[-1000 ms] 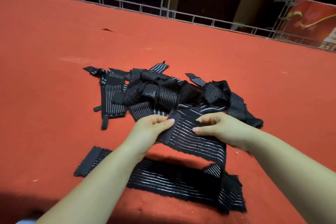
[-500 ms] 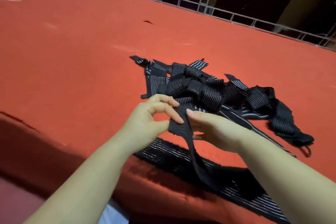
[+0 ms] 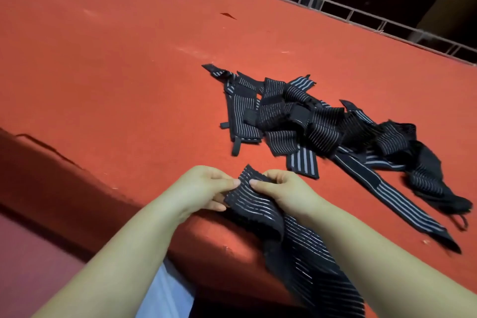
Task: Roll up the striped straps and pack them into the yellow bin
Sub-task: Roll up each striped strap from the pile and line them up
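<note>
My left hand (image 3: 206,188) and my right hand (image 3: 278,191) pinch the top end of one black strap with thin white stripes (image 3: 258,201). Its length hangs down over the front edge of the red surface, between my forearms. Beyond my hands lies a tangled pile of several black striped straps (image 3: 309,121). One long strap with wide pale stripes (image 3: 397,196) stretches from the pile toward the lower right. No yellow bin is in view.
The red carpeted surface (image 3: 116,72) spreads far to the left and back. A metal truss rail (image 3: 322,5) runs along its far edge. The front edge drops off just below my hands, with pale cloth (image 3: 165,294) under it.
The view has swung left and down. My hands have drawn the strap back to the front edge, and its length now hangs off the edge instead of lying on the surface.
</note>
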